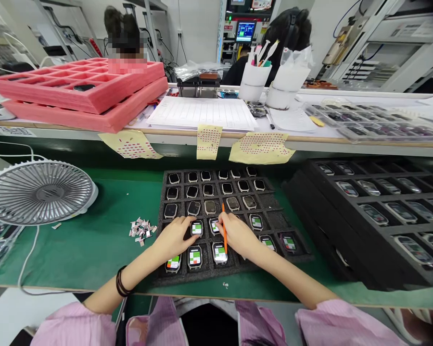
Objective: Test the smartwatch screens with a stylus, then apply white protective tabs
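Note:
A black foam tray [216, 275] full of smartwatches lies on the green mat before me. My left hand [176, 234] has its thumb and fingers around the edges of a lit smartwatch [197, 228] that sits in its pocket. Pinched in my right hand [234, 230] is an orange stick-like tool [224, 235], perhaps a pen or tweezers; its lower end is over a lit watch [220, 253] in the front row. That right hand partly covers another lit watch [214, 225]. Front-row screens show green and white blocks, while the back rows are dark.
Small pale scraps [143, 230] lie left of the tray, near a white fan [50, 192]. More black foam trays [346, 230] with watches are stacked at right. A shelf edge [180, 135] crosses behind, bearing pink foam trays [94, 91] and papers. Two people are beyond.

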